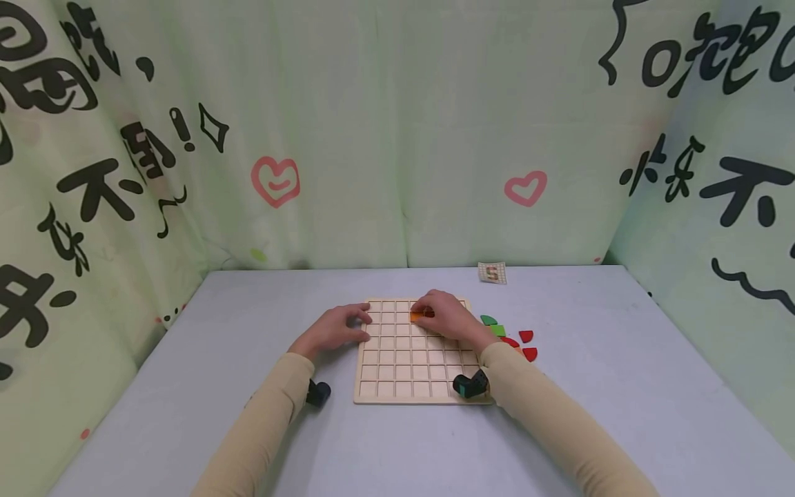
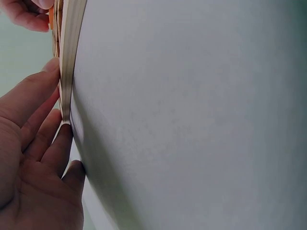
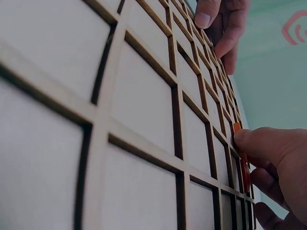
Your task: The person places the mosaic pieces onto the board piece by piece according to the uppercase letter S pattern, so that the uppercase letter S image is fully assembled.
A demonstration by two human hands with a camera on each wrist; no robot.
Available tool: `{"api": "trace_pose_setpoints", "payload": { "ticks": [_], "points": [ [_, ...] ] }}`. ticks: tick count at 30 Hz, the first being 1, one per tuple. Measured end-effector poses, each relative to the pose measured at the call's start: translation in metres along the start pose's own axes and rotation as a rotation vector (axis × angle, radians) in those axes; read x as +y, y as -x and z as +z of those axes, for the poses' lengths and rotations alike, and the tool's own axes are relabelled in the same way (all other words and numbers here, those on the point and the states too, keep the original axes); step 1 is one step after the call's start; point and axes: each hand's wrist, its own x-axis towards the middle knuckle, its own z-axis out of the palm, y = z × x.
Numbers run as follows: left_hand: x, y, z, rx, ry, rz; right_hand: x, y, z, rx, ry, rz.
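Note:
A wooden grid board (image 1: 386, 400) with square cells lies flat on the table. My left hand (image 1: 338, 326) rests at its far left edge; in the left wrist view the thumb (image 2: 41, 81) and fingertips touch the board's side near a corner. Over the far rows, my right hand (image 1: 448, 316) pinches a small flat orange piece (image 1: 415, 317) at the grid. The right wrist view shows the thumb on the orange piece (image 3: 237, 126), with a red piece (image 3: 247, 178) beside it, partly hidden by the fingers.
Right of the board lie loose pieces: a dark green one (image 1: 488, 320), a light green one (image 1: 498, 330) and several red ones (image 1: 526, 336), some partly behind the right forearm. A small printed card (image 1: 492, 273) lies at the table's back edge. Curtains (image 1: 397, 138) enclose the table (image 1: 596, 400).

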Motion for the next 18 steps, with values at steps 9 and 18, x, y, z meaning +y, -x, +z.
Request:
{"api": "trace_pose_setpoints", "payload": {
  "ticks": [9, 18],
  "points": [
    [0.0008, 0.0009, 0.001, 0.001, 0.005, -0.017, -0.0011, 0.0, 0.0009, 0.003, -0.01, 0.026],
    [0.0025, 0.0012, -0.0001, 0.003, 0.016, -0.006, 0.0029, -0.0033, 0.002, -0.003, -0.01, 0.054]
  ]
}}
